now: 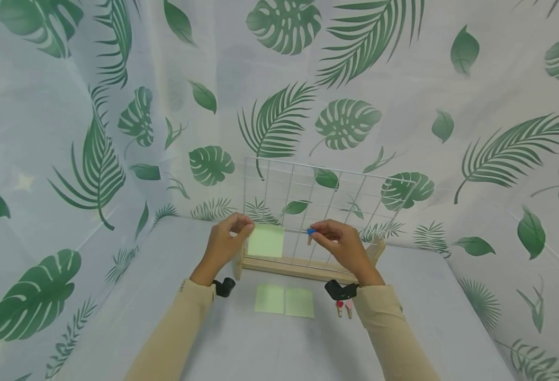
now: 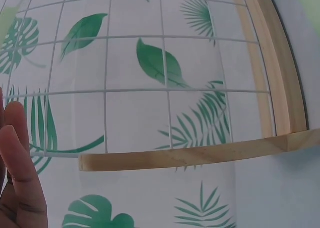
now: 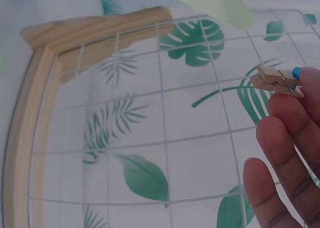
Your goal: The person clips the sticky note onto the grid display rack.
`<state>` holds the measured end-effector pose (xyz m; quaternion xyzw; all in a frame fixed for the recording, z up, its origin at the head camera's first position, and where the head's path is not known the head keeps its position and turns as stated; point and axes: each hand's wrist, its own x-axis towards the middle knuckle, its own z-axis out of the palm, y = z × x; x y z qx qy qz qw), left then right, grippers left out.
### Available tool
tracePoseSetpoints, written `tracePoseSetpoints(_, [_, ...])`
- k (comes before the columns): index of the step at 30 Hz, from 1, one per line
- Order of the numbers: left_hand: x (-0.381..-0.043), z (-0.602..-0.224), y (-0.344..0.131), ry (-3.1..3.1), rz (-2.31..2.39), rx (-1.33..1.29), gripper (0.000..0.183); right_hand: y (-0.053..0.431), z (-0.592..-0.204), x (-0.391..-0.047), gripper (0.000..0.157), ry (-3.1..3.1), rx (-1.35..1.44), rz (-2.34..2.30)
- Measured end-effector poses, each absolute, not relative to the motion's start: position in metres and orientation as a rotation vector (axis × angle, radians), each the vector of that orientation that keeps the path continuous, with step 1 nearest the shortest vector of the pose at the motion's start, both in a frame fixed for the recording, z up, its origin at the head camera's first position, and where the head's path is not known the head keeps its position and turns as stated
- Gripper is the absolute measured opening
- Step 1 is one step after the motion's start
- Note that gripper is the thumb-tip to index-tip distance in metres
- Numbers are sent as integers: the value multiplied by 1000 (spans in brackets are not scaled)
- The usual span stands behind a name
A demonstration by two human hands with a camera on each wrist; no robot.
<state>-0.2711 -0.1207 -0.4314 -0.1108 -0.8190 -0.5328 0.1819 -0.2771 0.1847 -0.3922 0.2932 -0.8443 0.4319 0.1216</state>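
My left hand [image 1: 227,242] pinches the upper left corner of a pale green paper note [image 1: 266,241], which it holds up against the wire grid [image 1: 327,198]. A little to the right of that note, my right hand [image 1: 346,246] pinches a small wooden clothespin [image 3: 274,81] with a blue top, between thumb and forefinger. In the right wrist view the clothespin's jaws point away from the fingers and it touches no paper. Only a few fingers of the left hand show at the left edge of the left wrist view.
The grid stands in a wooden base [image 1: 298,269]. On the white table before it lie two more green notes [image 1: 269,299] side by side. Beside the right forearm lie a red-topped clothespin [image 1: 340,308] and a pink-topped clothespin [image 1: 349,308]. Leaf-printed cloth [image 1: 279,69] surrounds the table.
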Motion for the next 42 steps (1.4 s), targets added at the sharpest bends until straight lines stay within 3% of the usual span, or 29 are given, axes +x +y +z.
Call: tracePoseSetpoints(42, [-289, -410, -126, -2262, -1433, -363, 17, 168, -361, -289, 15, -2415, 870, 1156])
